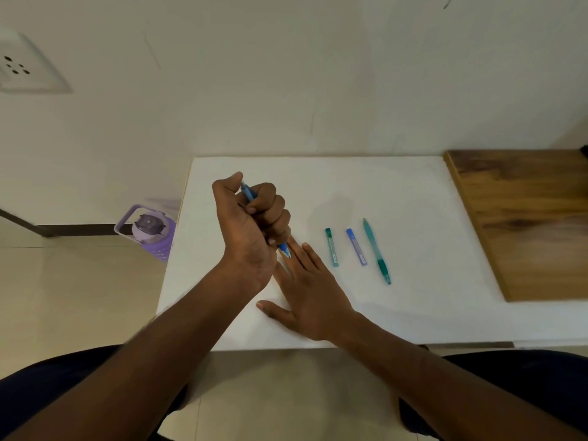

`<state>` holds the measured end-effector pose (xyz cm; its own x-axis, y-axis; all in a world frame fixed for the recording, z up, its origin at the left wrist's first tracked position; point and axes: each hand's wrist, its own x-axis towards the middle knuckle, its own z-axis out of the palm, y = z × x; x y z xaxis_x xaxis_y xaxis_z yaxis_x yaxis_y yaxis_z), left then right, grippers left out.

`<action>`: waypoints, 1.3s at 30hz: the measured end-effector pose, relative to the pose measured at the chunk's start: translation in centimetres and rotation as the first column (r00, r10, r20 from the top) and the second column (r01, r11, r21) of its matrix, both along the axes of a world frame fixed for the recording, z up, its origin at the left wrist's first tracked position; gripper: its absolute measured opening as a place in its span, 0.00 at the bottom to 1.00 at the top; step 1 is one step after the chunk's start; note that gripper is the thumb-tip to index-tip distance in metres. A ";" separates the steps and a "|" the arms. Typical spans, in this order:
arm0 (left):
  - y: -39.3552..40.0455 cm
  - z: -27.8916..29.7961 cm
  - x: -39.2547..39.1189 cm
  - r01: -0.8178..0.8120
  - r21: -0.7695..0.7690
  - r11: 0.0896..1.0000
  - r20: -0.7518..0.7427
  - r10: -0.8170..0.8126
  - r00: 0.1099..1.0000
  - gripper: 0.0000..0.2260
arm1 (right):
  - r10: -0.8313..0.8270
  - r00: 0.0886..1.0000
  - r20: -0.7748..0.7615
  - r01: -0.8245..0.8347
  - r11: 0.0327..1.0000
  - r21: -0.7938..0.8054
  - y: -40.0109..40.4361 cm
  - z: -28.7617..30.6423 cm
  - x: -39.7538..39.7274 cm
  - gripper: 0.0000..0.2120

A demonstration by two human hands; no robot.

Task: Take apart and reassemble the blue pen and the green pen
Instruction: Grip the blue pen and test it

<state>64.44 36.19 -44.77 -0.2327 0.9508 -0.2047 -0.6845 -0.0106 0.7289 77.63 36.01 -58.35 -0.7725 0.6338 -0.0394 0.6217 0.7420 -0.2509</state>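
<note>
Left hand: the left hand (251, 224) is raised above the white table (413, 307), fingers curled in a fist round the blue pen (249, 195); thumb lies at the pen's upper end
Blue pen: held steeply tilted, upper end toward 11 o'clock, tip (287, 252) pointing down toward 5 o'clock, just over the fingers of the other hand; whether the tip touches them cannot be told
Right hand: the right hand (305, 297) lies flat on the table, fingers straight and spread, holding nothing
Green pen: the green pen (377, 251) lies on the table at 3 o'clock of the hands, well apart from them, in one piece as far as can be seen, untouched
Cases: a green lead case (332, 247) and a blue lead case (356, 247) lie side by side between the hands and the green pen, near each other but not touching
Surroundings: wooden board (525, 218) at 2 o'clock on the table; purple bottle (149, 232) on the floor at 9 o'clock
Progress, blue pen: judged whole in the fist; no loose barrel or cap is seen on the table, so dismantling appears not yet done, or reassembly finished; the view cannot settle which
Progress, green pen: judged outstanding, both taking apart and refitting
Remaining: most of the task, by this evidence
</note>
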 end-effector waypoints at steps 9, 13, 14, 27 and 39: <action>-0.2 -0.4 -0.5 -0.016 -0.061 0.998 0.061 0.019 0.998 0.25 | -0.009 1.000 -0.016 0.009 1.000 0.002 0.0 -0.1 -0.1 0.41; -0.2 -0.3 -0.7 -0.014 -0.047 0.999 0.077 0.017 0.997 0.26 | -0.012 1.000 -0.028 0.013 1.000 0.010 0.0 -0.2 -0.1 0.41; -0.2 -0.3 -0.7 -0.018 -0.044 0.999 0.084 0.021 0.996 0.26 | -0.013 0.999 -0.030 0.014 1.000 0.017 0.0 -0.2 -0.1 0.41; 0.1 0.0 -0.6 0.022 -0.047 0.999 0.116 -0.016 0.993 0.29 | -0.026 0.998 -0.056 0.028 0.999 0.040 0.0 -0.9 -0.2 0.40; 0.2 -0.1 -0.5 0.016 -0.056 0.998 0.097 -0.011 0.995 0.30 | -0.015 0.999 -0.043 0.016 1.000 0.016 0.0 0.1 0.1 0.40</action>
